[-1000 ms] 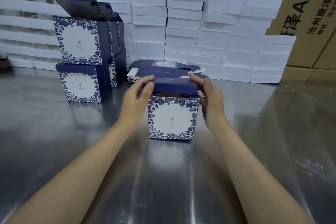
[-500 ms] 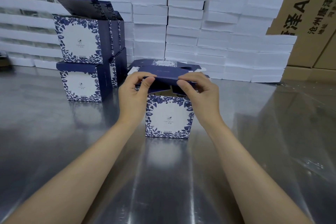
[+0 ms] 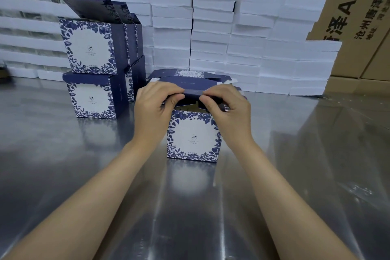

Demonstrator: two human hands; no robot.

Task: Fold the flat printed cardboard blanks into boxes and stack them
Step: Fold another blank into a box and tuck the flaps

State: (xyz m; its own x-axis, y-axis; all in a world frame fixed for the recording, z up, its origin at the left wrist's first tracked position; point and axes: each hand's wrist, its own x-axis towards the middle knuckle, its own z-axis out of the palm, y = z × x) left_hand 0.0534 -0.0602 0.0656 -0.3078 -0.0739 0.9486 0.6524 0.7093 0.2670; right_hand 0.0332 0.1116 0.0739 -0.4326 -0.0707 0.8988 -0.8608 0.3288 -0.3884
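**Grip.** The left grip (image 3: 157, 103) and the right grip (image 3: 226, 107) are both closed on the navy lid flap (image 3: 194, 92). Each pinches its front edge between thumb and curled fingers, one towards either end. The flap is bent along its crease above the open top.

**Work piece.** The box (image 3: 193, 137) stands upright on the table (image 3: 84, 175), its floral front panel facing the person. The top is not yet closed; a gap shows beneath the flap.

**Handling, as judged.** Thin printed card and empty, so very light. It is stiff across the panels and weak at the creases. The print looks smooth and may be slippery. Pressure at mid-panel would likely dent it. The best hold is at the flap's ends, close to the crease, as taken now. The polished steel gives little friction, so a downward tuck may push the box away.

**Surroundings.** Flat blanks (image 3: 187, 74) lie just behind the box. Finished boxes (image 3: 90, 48) are stacked two high to the left, well apart from it. White foam slabs (image 3: 211, 38) and brown cartons (image 3: 348, 6) line the rear.
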